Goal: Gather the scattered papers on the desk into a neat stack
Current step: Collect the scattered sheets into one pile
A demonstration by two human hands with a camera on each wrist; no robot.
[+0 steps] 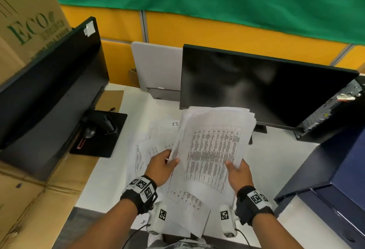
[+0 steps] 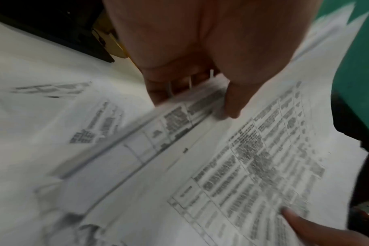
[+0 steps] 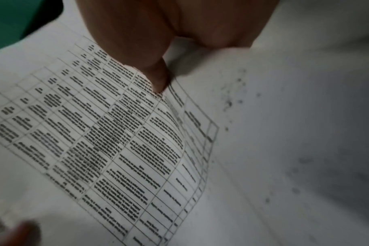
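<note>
A thick sheaf of printed papers is lifted above the white desk, its top sheet showing a dense table. My left hand pinches its left edge, thumb on top, also seen in the left wrist view. My right hand grips its lower right corner, thumb on the page. More loose papers lie spread on the desk under and left of the sheaf, and one sheet hangs over the front edge.
A dark monitor stands just behind the sheaf. A second monitor and its base with a spoon are at left, beside cardboard boxes. A computer case and dark blue cabinet are at right.
</note>
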